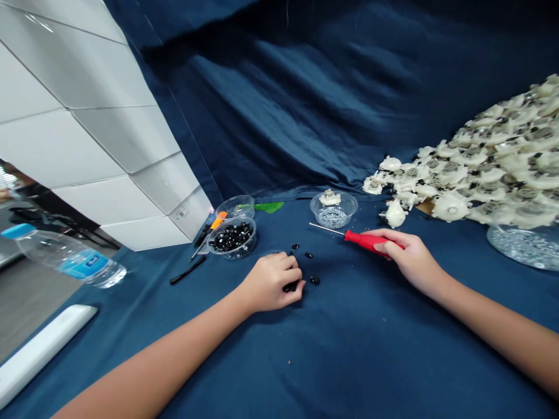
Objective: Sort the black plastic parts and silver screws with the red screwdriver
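Observation:
My left hand [271,282] rests on the blue cloth with its fingers curled round several small black parts [290,287]. A few more loose black parts [314,280] lie just beyond its fingertips. Held in my right hand [413,256] is a screwdriver with a red handle [367,240], its thin metal shaft pointing left. Beyond the shaft's tip stands a clear round tub of small screws [334,216], with one cream plastic part [330,198] in it. Another clear tub [231,238], full of black parts, is beyond my left hand.
Cream plastic parts [493,166] form a large heap at the right, behind a clear dish of small metal pieces [524,247]. At the left are a water bottle [65,256], stacked white boxes [131,169] and a long white object [48,349]. An orange-handled tool [218,219] lies by the black-parts tub.

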The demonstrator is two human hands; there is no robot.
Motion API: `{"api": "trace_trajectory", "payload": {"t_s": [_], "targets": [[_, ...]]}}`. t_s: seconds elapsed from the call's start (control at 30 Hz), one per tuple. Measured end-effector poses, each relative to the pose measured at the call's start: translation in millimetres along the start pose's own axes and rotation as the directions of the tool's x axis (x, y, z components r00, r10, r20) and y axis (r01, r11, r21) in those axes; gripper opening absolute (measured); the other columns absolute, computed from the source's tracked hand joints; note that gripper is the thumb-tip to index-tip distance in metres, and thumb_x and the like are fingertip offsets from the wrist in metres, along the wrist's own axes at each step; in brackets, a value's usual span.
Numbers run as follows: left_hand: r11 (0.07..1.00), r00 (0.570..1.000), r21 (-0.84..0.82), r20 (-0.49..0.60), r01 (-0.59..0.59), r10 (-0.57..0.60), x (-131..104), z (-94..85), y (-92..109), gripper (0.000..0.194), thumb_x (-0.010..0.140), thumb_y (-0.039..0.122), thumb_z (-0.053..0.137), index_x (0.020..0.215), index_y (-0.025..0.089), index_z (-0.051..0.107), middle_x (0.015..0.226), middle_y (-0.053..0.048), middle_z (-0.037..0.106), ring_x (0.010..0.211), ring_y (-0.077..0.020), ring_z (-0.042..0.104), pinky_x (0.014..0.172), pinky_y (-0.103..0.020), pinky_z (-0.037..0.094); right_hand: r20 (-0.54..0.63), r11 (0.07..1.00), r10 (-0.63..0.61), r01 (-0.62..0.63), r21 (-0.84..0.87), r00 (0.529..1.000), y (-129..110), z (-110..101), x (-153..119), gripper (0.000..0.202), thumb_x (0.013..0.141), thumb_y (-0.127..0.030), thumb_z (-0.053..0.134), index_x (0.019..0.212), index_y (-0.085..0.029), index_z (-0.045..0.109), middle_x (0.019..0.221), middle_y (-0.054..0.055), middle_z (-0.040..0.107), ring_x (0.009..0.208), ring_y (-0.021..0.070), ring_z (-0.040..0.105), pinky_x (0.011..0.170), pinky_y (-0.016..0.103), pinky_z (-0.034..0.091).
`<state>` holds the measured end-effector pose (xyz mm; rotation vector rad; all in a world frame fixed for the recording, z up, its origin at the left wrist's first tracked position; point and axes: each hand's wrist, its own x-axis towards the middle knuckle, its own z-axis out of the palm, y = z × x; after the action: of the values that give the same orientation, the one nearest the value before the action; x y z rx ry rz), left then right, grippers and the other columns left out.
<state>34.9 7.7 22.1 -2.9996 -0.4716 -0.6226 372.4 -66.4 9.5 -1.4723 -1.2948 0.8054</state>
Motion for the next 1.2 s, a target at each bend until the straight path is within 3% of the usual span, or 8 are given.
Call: {"api": "trace_trajectory", "payload": {"t_s": [0.13, 0.33, 0.47, 0.6, 0.77, 0.9, 1.07, 1.2], "targets": [[0.994, 0.993, 0.048, -0.061, -0.094, 0.097, -3.1, 2.0, 7.8, 0.021, 0.095, 0.026, 0.063, 0.075, 0.021, 0.066, 0.077, -0.002, 0.069, 0.063, -0.0161, 0.058, 0.060, -0.031, 0.046, 0.003, 1.000, -0.003, 0.003, 0.002, 1.000, -2.0, 1.7, -1.1, 0.032, 0.088, -0.034, 0.063, 0.109, -0.026, 0.086, 0.105, 0.000, 0.084, 0.103, 0.0267, 0.074, 0.093, 0.033, 0.054], [0.978, 0.980, -0.138, -0.102, 0.155, -0.170, 15.6, -36.9, -16.3, 0.024, 0.096, 0.023, 0.057, 0.074, 0.021, 0.067, 0.071, -0.001, 0.069, 0.065, -0.0148, 0.061, 0.065, -0.028, 0.048, 0.027, 0.998, -0.018, 0.017, 0.053, 0.999, -3.6, 0.2, -1.9, 0.032, 0.087, -0.032, 0.063, 0.108, -0.024, 0.086, 0.110, 0.003, 0.084, 0.107, 0.0289, 0.073, 0.096, 0.036, 0.053], [0.876, 0.838, -0.182, -0.260, 0.446, -0.480, 25.7, -78.0, -61.7, 0.028, 0.095, 0.035, 0.060, 0.073, 0.020, 0.067, 0.072, -0.001, 0.070, 0.069, -0.0168, 0.064, 0.070, -0.030, 0.049, 0.033, 0.998, -0.014, 0.012, 0.063, 0.999, -4.1, -1.2, -2.3, 0.034, 0.088, -0.032, 0.061, 0.110, -0.023, 0.086, 0.109, 0.004, 0.084, 0.104, 0.0292, 0.073, 0.095, 0.037, 0.054], [0.768, 0.721, -0.268, -0.266, 0.582, -0.640, 13.4, -85.1, -103.4, 0.031, 0.095, 0.042, 0.057, 0.077, 0.020, 0.070, 0.080, -0.001, 0.075, 0.083, -0.0204, 0.070, 0.083, -0.031, 0.053, 0.045, 0.999, -0.001, -0.002, 0.049, 0.999, -4.5, -0.6, -2.5, 0.033, 0.088, -0.033, 0.062, 0.110, -0.023, 0.085, 0.108, 0.003, 0.083, 0.103, 0.0285, 0.072, 0.093, 0.037, 0.053], [0.715, 0.732, -0.234, -0.024, 0.658, -0.681, -7.2, -76.8, -132.3, 0.031, 0.092, 0.050, 0.068, 0.091, 0.022, 0.080, 0.100, -0.004, 0.083, 0.099, -0.0250, 0.074, 0.098, -0.038, 0.053, 0.047, 1.000, 0.012, -0.013, 0.024, 0.999, -2.8, 0.9, -1.4, 0.033, 0.088, -0.034, 0.064, 0.111, -0.024, 0.085, 0.109, 0.003, 0.083, 0.099, 0.0276, 0.072, 0.087, 0.036, 0.054], [0.727, 0.753, -0.216, 0.065, 0.651, -0.655, -9.9, -89.6, -136.4, 0.033, 0.094, 0.054, 0.069, 0.101, 0.024, 0.082, 0.109, -0.005, 0.082, 0.104, -0.0248, 0.073, 0.095, -0.037, 0.054, 0.043, 1.000, 0.010, -0.011, 0.007, 0.999, -0.2, 1.4, -0.2, 0.034, 0.089, -0.033, 0.062, 0.112, -0.025, 0.086, 0.111, 0.003, 0.083, 0.099, 0.0280, 0.072, 0.087, 0.036, 0.055], [0.886, 0.884, -0.005, -0.061, 0.464, -0.463, 0.8, -96.6, -115.5, 0.030, 0.101, 0.048, 0.063, 0.099, 0.023, 0.078, 0.105, -0.006, 0.078, 0.102, -0.0245, 0.070, 0.095, -0.039, 0.053, 0.022, 1.000, -0.009, 0.010, -0.028, 1.000, 5.0, 0.3, 2.0, 0.034, 0.089, -0.036, 0.063, 0.111, -0.026, 0.086, 0.107, 0.003, 0.084, 0.096, 0.0292, 0.073, 0.084, 0.038, 0.057], [0.961, 0.968, 0.133, -0.086, 0.244, -0.234, 13.5, -71.0, -77.6, 0.029, 0.104, 0.038, 0.058, 0.087, 0.021, 0.075, 0.083, -0.006, 0.071, 0.083, -0.0228, 0.066, 0.086, -0.039, 0.053, 0.024, 0.999, -0.019, 0.021, -0.050, 1.000, 6.9, 0.1, 2.7, 0.034, 0.088, -0.037, 0.064, 0.111, -0.027, 0.086, 0.105, 0.002, 0.084, 0.095, 0.0290, 0.074, 0.084, 0.038, 0.058]]}}
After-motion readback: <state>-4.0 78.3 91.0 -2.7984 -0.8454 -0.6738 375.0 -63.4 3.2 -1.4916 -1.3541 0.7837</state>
